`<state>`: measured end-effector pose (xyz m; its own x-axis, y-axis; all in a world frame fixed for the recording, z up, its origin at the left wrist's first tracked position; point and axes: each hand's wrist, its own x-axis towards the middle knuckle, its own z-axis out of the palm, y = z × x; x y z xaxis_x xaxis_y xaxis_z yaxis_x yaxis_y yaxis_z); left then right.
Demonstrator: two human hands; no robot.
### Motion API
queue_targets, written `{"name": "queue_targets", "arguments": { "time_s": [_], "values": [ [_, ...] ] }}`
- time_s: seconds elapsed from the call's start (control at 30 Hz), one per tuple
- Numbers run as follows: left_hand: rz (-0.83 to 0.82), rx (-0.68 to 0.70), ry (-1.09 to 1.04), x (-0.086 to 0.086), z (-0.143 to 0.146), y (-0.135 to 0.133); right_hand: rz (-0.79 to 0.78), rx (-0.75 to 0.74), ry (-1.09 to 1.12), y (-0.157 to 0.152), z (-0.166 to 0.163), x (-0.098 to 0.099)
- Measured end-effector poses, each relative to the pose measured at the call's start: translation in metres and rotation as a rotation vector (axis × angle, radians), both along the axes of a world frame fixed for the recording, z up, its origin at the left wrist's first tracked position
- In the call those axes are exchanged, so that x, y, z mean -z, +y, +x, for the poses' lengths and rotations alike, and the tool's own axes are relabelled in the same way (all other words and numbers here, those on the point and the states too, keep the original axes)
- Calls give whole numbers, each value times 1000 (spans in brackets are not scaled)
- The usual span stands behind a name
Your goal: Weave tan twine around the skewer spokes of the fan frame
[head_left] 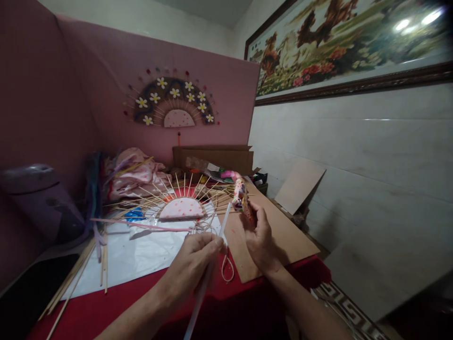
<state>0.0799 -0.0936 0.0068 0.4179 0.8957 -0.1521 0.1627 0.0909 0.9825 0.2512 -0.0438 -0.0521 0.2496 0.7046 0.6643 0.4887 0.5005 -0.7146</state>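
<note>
My left hand is closed around a long, translucent white glue stick, which sticks up above the fingers and runs down below the hand. My right hand grips a glue gun with a colourful pattern and a pink front end. The stick's upper end is close to the gun's left side; whether they touch I cannot tell. Beyond the hands lies a half-round piece covered in pink dotted fabric, with thin sticks fanning out from its curved edge. A cord loop hangs or lies just below, between my hands.
White paper and a brown board cover parts of the red tablecloth. Bamboo sticks lie at left, near a purple bin-like container. Pink fabric is heaped behind. A flowered fan hangs on the pink panel.
</note>
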Motion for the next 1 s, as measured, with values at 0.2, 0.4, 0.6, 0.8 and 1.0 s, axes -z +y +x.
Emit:
{"name": "queue_targets", "arguments": {
  "time_s": [0.2,0.4,0.6,0.8,1.0],
  "values": [
    [60,-26,-21,2,-7,-7,5,57,-15,1,-4,3],
    [49,12,-25,4,-7,-8,-1,-17,5,2,-7,3],
    [-24,2,-87,7,-9,-5,-14,-15,-5,2,-8,2],
    [-77,-32,-185,5,-10,-1,18,28,-45,3,-6,2],
    [-191,-42,-456,1,-13,2,111,90,-127,2,-5,1]
  ]
}}
